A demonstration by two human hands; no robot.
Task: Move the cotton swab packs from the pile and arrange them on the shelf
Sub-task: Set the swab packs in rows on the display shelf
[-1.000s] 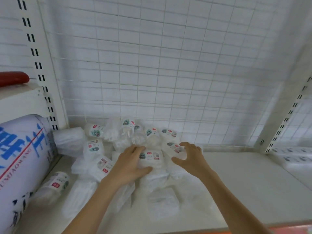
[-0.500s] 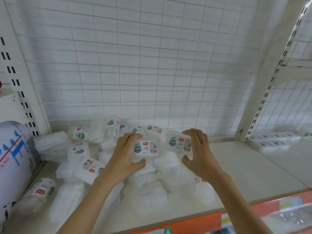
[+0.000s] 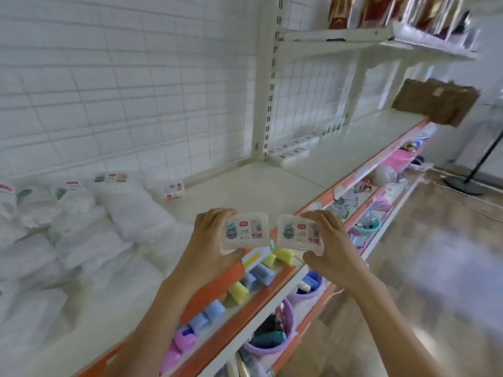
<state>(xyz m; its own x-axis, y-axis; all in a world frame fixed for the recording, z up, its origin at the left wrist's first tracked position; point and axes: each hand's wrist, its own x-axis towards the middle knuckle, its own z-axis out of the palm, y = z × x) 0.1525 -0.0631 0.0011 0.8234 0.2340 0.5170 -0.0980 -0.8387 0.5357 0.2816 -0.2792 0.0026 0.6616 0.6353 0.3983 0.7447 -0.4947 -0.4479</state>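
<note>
My left hand (image 3: 209,240) grips a clear cotton swab pack (image 3: 246,231) with a green and red label, held out over the shelf's front edge. Just to its right, my right hand (image 3: 330,253) grips a second, similar pack (image 3: 299,234). A pile of white swab packs (image 3: 81,219) lies on the cream shelf (image 3: 245,186) at the left, and one single pack (image 3: 172,188) sits at the pile's right end near the wire back. Further right, past the white upright post (image 3: 268,85), a row of packs (image 3: 294,148) stands on the neighbouring shelf section.
Orange-fronted lower shelves (image 3: 245,292) hold coloured soap boxes and purple baskets (image 3: 272,338). A cardboard box (image 3: 435,100) sits at the shelf's far right end. An upper shelf (image 3: 381,36) carries dark packets. A black stand base (image 3: 466,185) is on the wooden floor.
Both hands lifted a pack each out of the pile and carried them to the right, off the shelf's front. My view swung right, bringing in the neighbouring section and the floor.
</note>
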